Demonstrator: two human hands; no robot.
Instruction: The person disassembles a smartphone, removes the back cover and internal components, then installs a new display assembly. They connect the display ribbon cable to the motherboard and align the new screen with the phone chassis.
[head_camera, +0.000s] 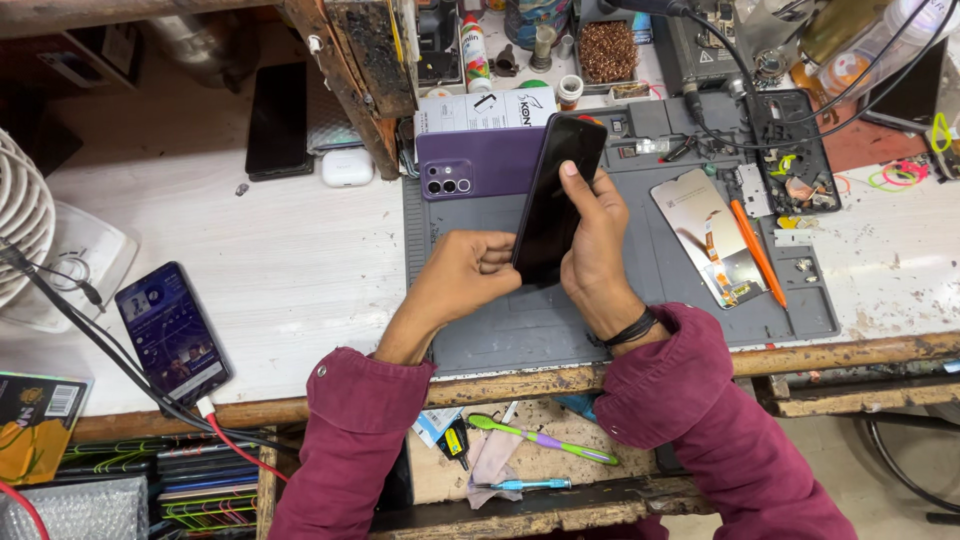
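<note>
Both hands hold one black, flat, glossy smartphone (556, 200) above the grey rubber repair mat (520, 330), and the phone stands tilted, with its top end pointing away from the person. The right hand (598, 240) is closed around the right edge of this phone: the thumb (572, 180) lies stretched on the dark glass near the top, and the other fingers are wrapped behind, so they are hidden. The left hand (462, 272) grips the lower left edge, its fingers (497, 262) curled together and touching the side of the phone (how tight the grip is, I cannot tell). Just behind the phone a purple phone back cover with three camera rings (475, 165) lies on the mat, partly under a white printed box (487, 108). To the right, well apart from the hands, a detached phone screen panel (705, 232) lies on the mat with an orange thin tool (757, 252) beside it. On the white table at the left, a lit smartphone with a blue screen (172, 332) lies connected to a red and white cable (232, 445).
</note>
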